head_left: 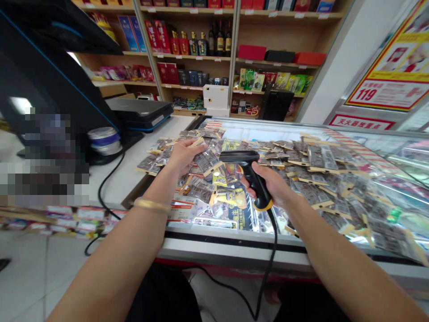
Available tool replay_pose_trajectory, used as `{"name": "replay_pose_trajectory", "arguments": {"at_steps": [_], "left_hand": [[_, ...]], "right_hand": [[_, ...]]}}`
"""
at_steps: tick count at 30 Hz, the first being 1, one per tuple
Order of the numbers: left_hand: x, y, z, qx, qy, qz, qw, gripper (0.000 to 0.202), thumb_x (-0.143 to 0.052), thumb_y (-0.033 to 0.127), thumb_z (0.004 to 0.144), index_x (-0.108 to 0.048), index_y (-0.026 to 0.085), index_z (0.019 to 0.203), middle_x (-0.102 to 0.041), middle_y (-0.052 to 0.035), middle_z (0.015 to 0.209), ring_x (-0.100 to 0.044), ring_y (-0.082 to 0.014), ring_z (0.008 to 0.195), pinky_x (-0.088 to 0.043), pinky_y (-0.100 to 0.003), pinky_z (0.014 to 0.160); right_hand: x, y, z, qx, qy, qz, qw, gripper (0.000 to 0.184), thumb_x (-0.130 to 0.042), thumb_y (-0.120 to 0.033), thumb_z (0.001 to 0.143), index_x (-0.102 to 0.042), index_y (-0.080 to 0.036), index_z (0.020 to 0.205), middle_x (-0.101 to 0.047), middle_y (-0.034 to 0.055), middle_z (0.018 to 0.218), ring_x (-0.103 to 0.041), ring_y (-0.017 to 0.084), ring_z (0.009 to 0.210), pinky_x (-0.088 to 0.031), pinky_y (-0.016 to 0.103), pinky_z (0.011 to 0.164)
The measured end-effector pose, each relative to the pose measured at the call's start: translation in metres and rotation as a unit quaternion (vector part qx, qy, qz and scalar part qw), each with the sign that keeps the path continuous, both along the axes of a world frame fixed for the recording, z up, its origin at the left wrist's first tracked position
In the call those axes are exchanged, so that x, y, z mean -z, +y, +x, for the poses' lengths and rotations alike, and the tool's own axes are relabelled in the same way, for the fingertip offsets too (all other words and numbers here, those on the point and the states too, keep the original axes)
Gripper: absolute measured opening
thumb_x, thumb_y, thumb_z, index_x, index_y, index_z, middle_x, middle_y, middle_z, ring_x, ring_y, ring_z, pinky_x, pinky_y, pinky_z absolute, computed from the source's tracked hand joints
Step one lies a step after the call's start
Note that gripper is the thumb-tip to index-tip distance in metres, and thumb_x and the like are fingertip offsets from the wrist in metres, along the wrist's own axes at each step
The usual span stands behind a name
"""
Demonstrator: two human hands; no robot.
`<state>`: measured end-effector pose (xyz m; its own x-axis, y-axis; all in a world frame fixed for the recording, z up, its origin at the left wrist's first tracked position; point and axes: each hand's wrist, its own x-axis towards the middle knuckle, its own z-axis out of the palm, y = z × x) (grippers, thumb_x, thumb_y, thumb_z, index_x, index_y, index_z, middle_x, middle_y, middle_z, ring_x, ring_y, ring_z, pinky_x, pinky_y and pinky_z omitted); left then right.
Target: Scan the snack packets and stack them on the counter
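The right hand (272,181) grips a black-and-yellow plastic scanner gun (254,178) — left of the gun, the left hand (182,155) pinches a flat grey plastic packet with tan edges (205,162). Probably scanning — this calls for careful aim.

Packet labels (329,157) — too small to read; black machine (60,85) — cut off left.

The barcode scanner (257,182) looks like smooth plastic with a soft sheen; around it, packets (320,157) in crinkled, glossy film; beneath it, a counter top (268,128) of reflective glass; behind it, shelving (284,36) like matt wood; left of it, a bangle (152,205) like polished metal.
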<state>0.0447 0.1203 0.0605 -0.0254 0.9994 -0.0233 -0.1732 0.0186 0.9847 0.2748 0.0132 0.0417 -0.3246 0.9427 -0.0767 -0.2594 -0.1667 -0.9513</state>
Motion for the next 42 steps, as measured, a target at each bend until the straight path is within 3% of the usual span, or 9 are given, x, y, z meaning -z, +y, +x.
{"name": "replay_pose_trajectory", "arguments": {"at_steps": [6, 10, 14, 18, 20, 22, 32, 39, 42], "left_hand": [[-0.03, 0.007, 0.031, 0.048, -0.031, 0.01, 0.998, 0.028, -0.09, 0.018, 0.057, -0.072, 0.014, 0.077, -0.072, -0.001, 0.068, -0.063, -0.0094, 0.055, -0.055, -0.02, 0.057], [-0.045, 0.008, 0.092, 0.077, -0.001, 0.025, 0.997, 0.022, -0.085, 0.023, 0.071, -0.073, 0.015, 0.086, -0.071, -0.0014, 0.072, -0.062, -0.0093, 0.057, -0.052, -0.021, 0.058], [-0.042, 0.002, 0.162, 0.084, 0.129, 0.088, 0.984, 0.048, -0.079, 0.034, 0.081, -0.069, 0.018, 0.125, -0.077, -0.0097, 0.104, -0.072, -0.0193, 0.087, -0.057, -0.032, 0.08], [-0.022, -0.009, 0.206, 0.13, 0.408, 0.213, 0.878, 0.058, -0.075, 0.053, 0.083, -0.068, 0.027, 0.134, -0.058, -0.0139, 0.149, -0.049, -0.0343, 0.143, -0.036, -0.047, 0.118], [-0.012, -0.013, 0.216, 0.151, 0.502, 0.226, 0.821, 0.057, -0.065, 0.059, 0.088, -0.067, 0.03, 0.137, -0.051, -0.0133, 0.157, -0.04, -0.0365, 0.15, -0.028, -0.053, 0.122], [-0.006, -0.015, 0.218, 0.165, 0.532, 0.236, 0.796, 0.058, -0.054, 0.063, 0.093, -0.064, 0.031, 0.141, -0.051, -0.0129, 0.157, -0.041, -0.0357, 0.149, -0.028, -0.055, 0.121], [-0.02, 0.001, 0.18, 0.127, 0.49, 0.291, 0.812, 0.063, -0.052, 0.062, 0.095, -0.062, 0.023, 0.143, -0.058, -0.0136, 0.151, -0.049, -0.0291, 0.143, -0.033, -0.045, 0.121], [-0.033, 0.022, 0.068, 0.119, 0.427, 0.245, 0.862, 0.066, -0.074, 0.058, 0.078, -0.07, 0.016, 0.129, -0.073, -0.0174, 0.126, -0.07, -0.0275, 0.11, -0.053, -0.041, 0.099], [-0.034, 0.016, 0.019, 0.192, 0.468, 0.196, 0.84, 0.068, -0.082, 0.057, 0.065, -0.074, 0.018, 0.119, -0.077, -0.0121, 0.109, -0.071, -0.0242, 0.096, -0.054, -0.036, 0.09]], "right_hand": [[-0.029, -0.015, 0.029, 0.067, 0.071, 0.033, 0.995, 0.053, -0.079, -0.064, 0.072, -0.064, -0.018, 0.094, -0.059, -0.0024, 0.066, -0.048, 0.009, 0.045, -0.04, 0.022, 0.041], [-0.047, -0.036, 0.076, 0.141, 0.076, 0.058, 0.985, 0.057, -0.085, -0.062, 0.065, -0.068, -0.018, 0.099, -0.059, -0.0027, 0.064, -0.048, 0.009, 0.045, -0.04, 0.022, 0.041], [-0.052, -0.052, 0.121, 0.23, 0.075, 0.07, 0.968, 0.055, -0.085, -0.062, 0.066, -0.069, -0.018, 0.096, -0.059, -0.0023, 0.065, -0.047, 0.008, 0.045, -0.04, 0.021, 0.041], [-0.044, -0.057, 0.146, 0.287, 0.088, 0.078, 0.951, 0.055, -0.085, -0.06, 0.066, -0.069, -0.017, 0.095, -0.059, -0.0018, 0.065, -0.047, 0.008, 0.047, -0.041, 0.02, 0.042], [-0.039, -0.057, 0.151, 0.296, 0.092, 0.068, 0.948, 0.055, -0.085, -0.06, 0.065, -0.067, -0.017, 0.094, -0.059, -0.0021, 0.065, -0.047, 0.008, 0.048, -0.041, 0.02, 0.042], [-0.035, -0.057, 0.151, 0.295, 0.091, 0.057, 0.95, 0.054, -0.085, -0.061, 0.065, -0.066, -0.018, 0.091, -0.058, -0.0025, 0.064, -0.047, 0.008, 0.047, -0.042, 0.019, 0.042], [-0.04, -0.056, 0.136, 0.271, 0.093, 0.052, 0.957, 0.05, -0.08, -0.061, 0.072, -0.065, -0.018, 0.092, -0.059, -0.0023, 0.064, -0.049, 0.008, 0.045, -0.041, 0.02, 0.04], [-0.044, -0.033, 0.085, 0.191, 0.079, 0.062, 0.976, 0.046, -0.072, -0.062, 0.082, -0.063, -0.019, 0.092, -0.058, -0.0022, 0.064, -0.049, 0.009, 0.044, -0.042, 0.021, 0.041], [-0.039, -0.017, 0.051, 0.148, 0.074, 0.037, 0.986, 0.045, -0.066, -0.063, 0.087, -0.062, -0.018, 0.094, -0.057, -0.0022, 0.064, -0.049, 0.009, 0.044, -0.041, 0.022, 0.041]]}}
